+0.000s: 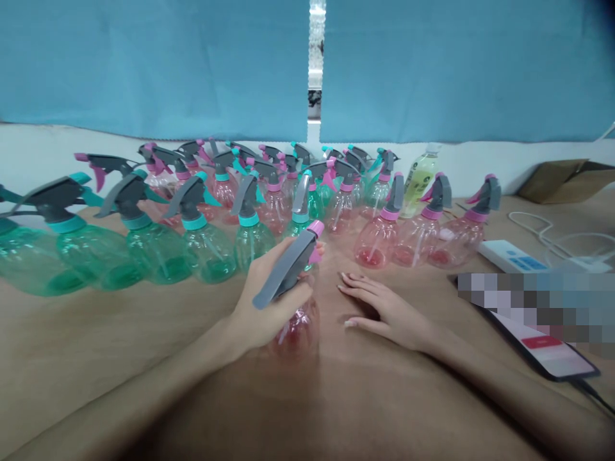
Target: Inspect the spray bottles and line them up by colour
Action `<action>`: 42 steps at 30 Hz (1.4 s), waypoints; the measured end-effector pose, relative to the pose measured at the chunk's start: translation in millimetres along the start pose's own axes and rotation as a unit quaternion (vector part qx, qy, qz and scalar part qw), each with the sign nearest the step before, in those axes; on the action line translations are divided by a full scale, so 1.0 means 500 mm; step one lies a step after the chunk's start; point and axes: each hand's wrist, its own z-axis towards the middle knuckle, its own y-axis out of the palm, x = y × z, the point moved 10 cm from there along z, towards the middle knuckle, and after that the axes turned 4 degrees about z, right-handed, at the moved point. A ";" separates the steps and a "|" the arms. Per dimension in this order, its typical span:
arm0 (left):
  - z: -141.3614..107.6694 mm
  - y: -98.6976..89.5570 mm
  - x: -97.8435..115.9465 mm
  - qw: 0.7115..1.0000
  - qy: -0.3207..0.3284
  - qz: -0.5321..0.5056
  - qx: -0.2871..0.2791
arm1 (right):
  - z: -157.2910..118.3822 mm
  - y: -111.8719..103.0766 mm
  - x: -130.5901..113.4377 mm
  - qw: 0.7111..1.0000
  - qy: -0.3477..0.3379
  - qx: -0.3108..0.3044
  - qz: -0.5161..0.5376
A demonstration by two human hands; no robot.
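My left hand (271,282) is wrapped round the neck of a pink spray bottle (295,336), just under its grey trigger head with a pink nozzle. The bottle is upright over the near middle of the table; whether its base touches the wood I cannot tell. To its right, my right hand (384,307) lies on the table with its fingers stretched out and nothing in them. Beyond my right hand stand three pink spray bottles (372,243) side by side. A row of green spray bottles (209,253) runs off to the left.
More pink and green spray bottles crowd the back, near a labelled drink bottle (420,179). At the right lie a phone (560,358) with a cable, a white power strip (512,255), white cords and a brown cardboard box (567,179). A blue curtain (158,70) hangs behind.
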 end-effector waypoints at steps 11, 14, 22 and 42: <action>0.003 -0.005 0.005 1.000 -0.002 0.010 0.008 | -0.001 -0.001 0.001 1.000 -0.003 0.007 0.001; 0.003 -0.003 0.006 1.000 0.001 0.009 0.003 | 0.000 0.000 0.002 1.000 -0.001 0.005 0.002; 0.001 0.001 0.005 1.000 -0.007 0.007 -0.010 | -0.001 0.004 0.008 1.000 0.004 0.003 -0.001; 0.007 -0.011 0.040 0.998 0.067 0.020 0.000 | -0.001 0.000 0.007 1.000 0.001 0.005 0.009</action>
